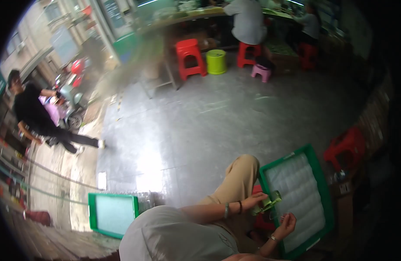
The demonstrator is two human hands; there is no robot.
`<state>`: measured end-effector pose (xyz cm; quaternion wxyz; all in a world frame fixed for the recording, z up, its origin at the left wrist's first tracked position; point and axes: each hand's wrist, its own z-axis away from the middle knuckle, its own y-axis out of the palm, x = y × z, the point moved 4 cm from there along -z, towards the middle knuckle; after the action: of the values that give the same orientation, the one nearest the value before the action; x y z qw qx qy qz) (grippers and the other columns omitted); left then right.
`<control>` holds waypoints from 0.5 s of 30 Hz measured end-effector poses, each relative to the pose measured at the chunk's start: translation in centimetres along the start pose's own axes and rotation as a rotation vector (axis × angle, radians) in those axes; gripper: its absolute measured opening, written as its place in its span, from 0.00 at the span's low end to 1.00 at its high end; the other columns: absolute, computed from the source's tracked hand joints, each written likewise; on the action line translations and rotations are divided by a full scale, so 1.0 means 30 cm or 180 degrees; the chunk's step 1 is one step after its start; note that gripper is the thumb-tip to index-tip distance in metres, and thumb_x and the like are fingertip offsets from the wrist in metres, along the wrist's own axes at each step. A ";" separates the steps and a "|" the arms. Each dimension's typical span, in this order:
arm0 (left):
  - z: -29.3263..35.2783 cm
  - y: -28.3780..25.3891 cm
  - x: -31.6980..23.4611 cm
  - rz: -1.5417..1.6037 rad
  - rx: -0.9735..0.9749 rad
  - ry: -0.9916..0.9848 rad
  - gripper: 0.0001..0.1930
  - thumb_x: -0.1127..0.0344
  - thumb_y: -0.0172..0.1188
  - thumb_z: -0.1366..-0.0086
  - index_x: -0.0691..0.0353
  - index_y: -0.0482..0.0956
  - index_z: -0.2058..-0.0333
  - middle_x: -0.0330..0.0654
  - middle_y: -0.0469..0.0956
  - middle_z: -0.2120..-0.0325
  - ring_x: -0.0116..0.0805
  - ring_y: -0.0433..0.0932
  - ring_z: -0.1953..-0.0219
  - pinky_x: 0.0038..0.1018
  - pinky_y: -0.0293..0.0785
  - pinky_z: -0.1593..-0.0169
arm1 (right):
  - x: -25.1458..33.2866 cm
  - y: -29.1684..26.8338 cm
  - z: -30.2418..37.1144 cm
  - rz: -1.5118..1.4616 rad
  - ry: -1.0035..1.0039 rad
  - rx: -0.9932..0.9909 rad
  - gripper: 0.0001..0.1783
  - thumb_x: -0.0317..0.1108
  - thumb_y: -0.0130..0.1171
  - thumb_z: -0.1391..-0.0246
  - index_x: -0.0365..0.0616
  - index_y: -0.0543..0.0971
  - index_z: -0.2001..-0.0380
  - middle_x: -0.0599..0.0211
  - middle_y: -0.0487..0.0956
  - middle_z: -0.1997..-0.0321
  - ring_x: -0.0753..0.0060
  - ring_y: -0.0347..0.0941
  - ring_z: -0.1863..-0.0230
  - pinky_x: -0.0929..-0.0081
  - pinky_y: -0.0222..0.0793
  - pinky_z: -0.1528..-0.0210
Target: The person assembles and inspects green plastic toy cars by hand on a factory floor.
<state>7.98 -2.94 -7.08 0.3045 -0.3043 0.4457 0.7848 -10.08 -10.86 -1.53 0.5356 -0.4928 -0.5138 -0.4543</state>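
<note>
My left hand [254, 201], with bands at its wrist, is closed on a small light-green piece [265, 203] with thin, shiny parts; its exact kind cannot be made out. Just beyond it, at the near-left edge of a green-rimmed tray [264, 177], the piece overlaps the tray's white, bumpy lining [298, 191]. Nearer to me, my right hand [287, 224] hovers over the same lining. Its fingers are curled together, and whatever may be between them is too small to see. Under my hands, part of a red stool [262, 222] shows.
A second green tray [136, 209] with a pale lining stands at my left. One red stool [346, 148] is at the right. Far off are a red stool [189, 56], a lime bucket [216, 61] and seated people at a counter. A person [35, 108] walks outside, left.
</note>
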 end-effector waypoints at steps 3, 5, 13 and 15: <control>-0.021 0.048 -0.010 -0.0558 0.0261 -0.0050 0.22 0.48 0.47 0.39 0.60 0.69 0.57 0.36 0.70 0.67 0.24 0.69 0.64 0.21 0.64 0.60 | 0.061 0.015 -0.025 0.0751 -0.0350 -0.0221 0.12 0.33 0.49 0.45 0.35 0.72 0.63 0.62 0.75 0.69 0.76 0.70 0.72 0.81 0.68 0.70; -0.043 0.050 0.009 -0.0609 0.0228 0.0144 0.23 0.48 0.46 0.39 0.63 0.70 0.57 0.37 0.70 0.67 0.25 0.68 0.63 0.22 0.64 0.59 | 0.192 0.102 0.000 0.0760 -0.0683 -0.0098 0.14 0.37 0.50 0.46 0.34 0.73 0.67 0.60 0.75 0.72 0.71 0.70 0.74 0.77 0.68 0.71; 0.011 0.040 -0.052 -0.0525 0.0085 0.0522 0.24 0.48 0.45 0.38 0.63 0.69 0.56 0.37 0.70 0.64 0.26 0.66 0.61 0.23 0.62 0.57 | 0.202 0.183 -0.034 0.0898 -0.1069 0.0590 0.16 0.40 0.52 0.47 0.35 0.73 0.67 0.57 0.75 0.72 0.67 0.71 0.73 0.73 0.69 0.70; 0.018 0.056 -0.041 -0.0453 0.0196 0.0614 0.22 0.48 0.44 0.37 0.61 0.69 0.56 0.36 0.69 0.65 0.25 0.66 0.61 0.23 0.62 0.56 | 0.191 0.145 -0.032 0.0789 -0.1254 0.0631 0.15 0.39 0.52 0.46 0.36 0.73 0.65 0.58 0.76 0.71 0.67 0.71 0.71 0.73 0.69 0.69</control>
<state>7.40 -3.42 -5.06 0.3244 -0.3997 0.4741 0.7143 -5.32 -11.25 3.94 0.5224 -0.5761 -0.5859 -0.2279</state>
